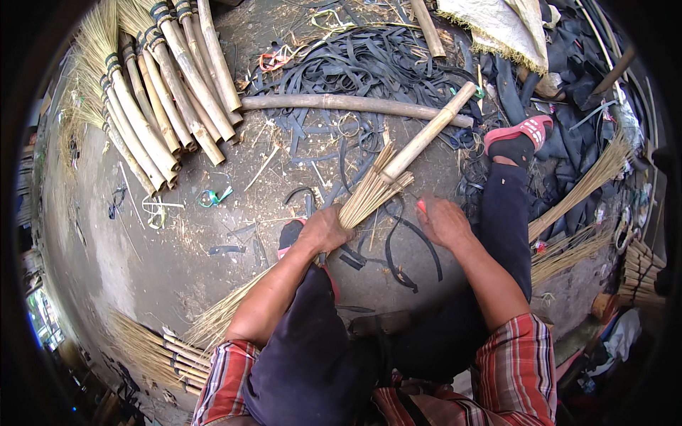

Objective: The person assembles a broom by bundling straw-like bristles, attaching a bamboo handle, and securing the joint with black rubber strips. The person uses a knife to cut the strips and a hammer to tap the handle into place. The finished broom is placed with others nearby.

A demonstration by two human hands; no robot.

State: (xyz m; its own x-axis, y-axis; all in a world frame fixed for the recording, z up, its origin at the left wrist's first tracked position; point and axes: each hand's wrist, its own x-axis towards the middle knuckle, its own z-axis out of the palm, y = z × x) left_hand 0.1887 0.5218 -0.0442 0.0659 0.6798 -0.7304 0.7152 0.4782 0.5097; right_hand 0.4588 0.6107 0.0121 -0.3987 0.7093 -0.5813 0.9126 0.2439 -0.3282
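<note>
My left hand (327, 228) is closed round a bundle of thin broom sticks (371, 195), whose cut ends fan out round the near end of a bamboo handle (432, 131). The bundle's long bristles (231, 305) run back under my left forearm towards the lower left. My right hand (442, 221) is closed just right of the bundle. An orange-red end (421, 206) shows at its fingers, and a thin dark line runs from there to the sticks. Whether this is a blade or a wire I cannot make out.
Finished brooms with bamboo handles (160, 92) lie at the far left. A bamboo pole (355, 104) crosses the floor before a heap of black rubber strips (355, 64). More brooms (188, 362) lie at the near left, loose bristles (582, 188) at the right.
</note>
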